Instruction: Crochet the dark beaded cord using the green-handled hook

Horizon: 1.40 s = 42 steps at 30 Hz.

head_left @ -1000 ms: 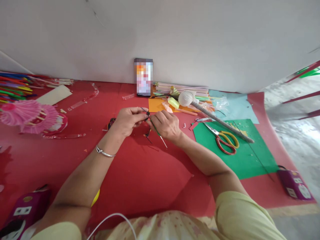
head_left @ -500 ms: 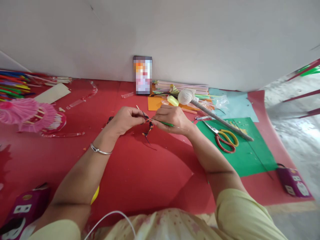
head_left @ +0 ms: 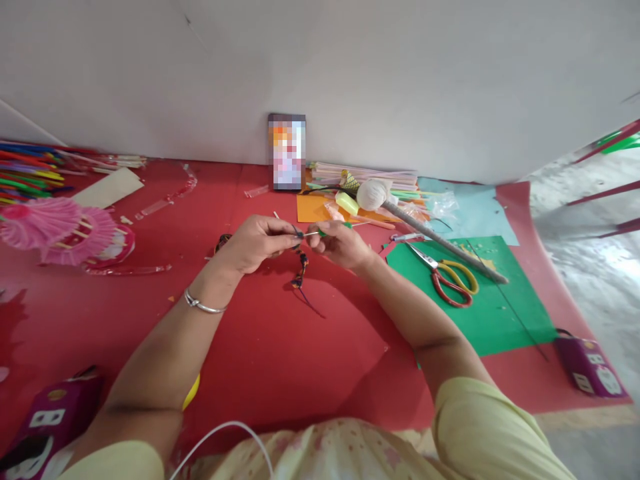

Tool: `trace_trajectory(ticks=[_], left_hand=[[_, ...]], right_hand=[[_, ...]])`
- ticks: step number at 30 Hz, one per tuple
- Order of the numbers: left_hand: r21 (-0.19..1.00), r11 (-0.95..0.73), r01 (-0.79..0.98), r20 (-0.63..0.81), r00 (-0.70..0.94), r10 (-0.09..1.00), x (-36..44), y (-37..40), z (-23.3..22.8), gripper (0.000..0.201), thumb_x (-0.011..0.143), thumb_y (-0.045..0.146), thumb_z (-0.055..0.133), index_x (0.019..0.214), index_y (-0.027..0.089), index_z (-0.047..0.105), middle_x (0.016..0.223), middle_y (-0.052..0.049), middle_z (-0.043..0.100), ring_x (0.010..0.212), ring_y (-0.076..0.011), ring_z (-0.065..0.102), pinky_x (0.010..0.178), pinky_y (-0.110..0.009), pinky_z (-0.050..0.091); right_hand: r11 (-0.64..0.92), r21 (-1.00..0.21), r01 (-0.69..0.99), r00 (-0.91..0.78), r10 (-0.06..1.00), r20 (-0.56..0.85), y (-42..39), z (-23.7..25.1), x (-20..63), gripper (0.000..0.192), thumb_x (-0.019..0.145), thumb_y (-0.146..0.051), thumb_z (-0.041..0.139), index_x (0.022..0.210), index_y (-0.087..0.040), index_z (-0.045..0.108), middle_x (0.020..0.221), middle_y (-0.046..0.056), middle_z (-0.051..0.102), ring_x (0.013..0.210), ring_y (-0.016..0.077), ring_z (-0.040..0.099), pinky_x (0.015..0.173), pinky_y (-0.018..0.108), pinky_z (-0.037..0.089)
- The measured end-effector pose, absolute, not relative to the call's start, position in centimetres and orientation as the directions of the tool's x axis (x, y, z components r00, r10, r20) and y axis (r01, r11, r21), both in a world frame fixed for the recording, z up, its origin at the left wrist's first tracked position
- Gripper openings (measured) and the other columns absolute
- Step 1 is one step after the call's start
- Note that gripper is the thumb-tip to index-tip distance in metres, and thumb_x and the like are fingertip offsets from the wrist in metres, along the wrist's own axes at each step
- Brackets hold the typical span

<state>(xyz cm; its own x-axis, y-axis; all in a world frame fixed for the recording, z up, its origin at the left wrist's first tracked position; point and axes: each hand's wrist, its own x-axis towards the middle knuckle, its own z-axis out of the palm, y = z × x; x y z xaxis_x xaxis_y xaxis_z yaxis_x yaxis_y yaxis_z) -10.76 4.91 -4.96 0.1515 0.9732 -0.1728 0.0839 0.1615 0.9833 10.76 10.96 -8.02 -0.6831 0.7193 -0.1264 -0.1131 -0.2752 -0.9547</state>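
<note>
My left hand (head_left: 255, 245) is closed, with thumb and fingertips pinching the upper end of a black-and-orange crocheted yarn strip (head_left: 302, 267). The strip dangles below the fingertips, with a thin dark tail trailing onto the red surface. My right hand (head_left: 341, 245) is wrapped round a crochet hook (head_left: 311, 234) with a green handle and thin metal shaft. Its shaft points left and meets the yarn at my left fingertips; the hook's very tip is too small to make out. Beside my left wrist, partly hidden, lies a dark yarn bundle (head_left: 222, 243).
A phone (head_left: 287, 153) leans on the wall ahead. To the right, scissors (head_left: 445, 273) lie on a green sheet (head_left: 520, 313), near a white-headed grey stick (head_left: 435, 237). Pink paper umbrellas (head_left: 43, 223) and coloured pipe cleaners (head_left: 25, 170) sit at left. A purple box (head_left: 590, 363) stands right.
My right hand has turned, and the hook's green handle now points right and slightly up instead of down. The yarn strip hangs lower and straighter. My left hand keeps its pinch.
</note>
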Motion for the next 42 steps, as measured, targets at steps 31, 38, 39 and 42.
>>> trace_trajectory(ticks=[31, 38, 39, 42], left_hand=[[0.992, 0.079, 0.103, -0.081, 0.023, 0.996, -11.0, 5.3, -5.1, 0.015, 0.064, 0.029, 0.083, 0.073, 0.017, 0.083, 0.066, -0.001, 0.063, 0.064, -0.0125, 0.048, 0.060, -0.028, 0.034], [0.970, 0.145, 0.194, -0.167, 0.104, 0.980, -11.3, 5.3, -5.4, 0.012, 0.065, 0.030, 0.075, 0.061, 0.019, 0.073, 0.058, 0.001, 0.054, 0.059, -0.0119, 0.042, 0.058, -0.029, 0.026], [0.967, 0.149, 0.209, -0.174, 0.107, 0.979, -11.4, 5.3, -5.5, 0.011, 0.065, 0.030, 0.075, 0.062, 0.019, 0.074, 0.059, 0.001, 0.056, 0.059, -0.0123, 0.043, 0.058, -0.029, 0.027], [0.958, 0.152, 0.244, -0.184, 0.116, 0.976, -11.5, 5.2, -5.4, 0.013, 0.065, 0.028, 0.072, 0.069, 0.019, 0.081, 0.063, -0.001, 0.065, 0.060, -0.0138, 0.047, 0.060, -0.030, 0.030]], right_hand=[[0.437, -0.899, -0.025, -0.646, 0.679, 0.348, 11.6, -9.5, 10.4, 0.052, 0.109, -0.069, 0.057, 0.105, -0.024, 0.083, 0.094, 0.007, 0.074, 0.085, 0.0193, 0.063, 0.084, 0.037, 0.055], [0.712, -0.702, -0.015, -0.771, 0.439, 0.462, 12.9, -8.2, 12.0, 0.040, 0.115, -0.052, 0.057, 0.119, -0.023, 0.083, 0.108, 0.008, 0.082, 0.099, 0.0203, 0.071, 0.093, 0.037, 0.056], [0.733, -0.680, -0.003, -0.779, 0.425, 0.462, 13.0, -8.0, 12.2, 0.039, 0.115, -0.051, 0.057, 0.119, -0.023, 0.083, 0.107, 0.008, 0.082, 0.098, 0.0202, 0.071, 0.092, 0.037, 0.056], [0.786, -0.617, 0.037, -0.797, 0.395, 0.457, 13.2, -7.2, 12.6, 0.039, 0.115, -0.051, 0.056, 0.116, -0.021, 0.082, 0.100, 0.008, 0.079, 0.094, 0.0205, 0.070, 0.089, 0.037, 0.055]])
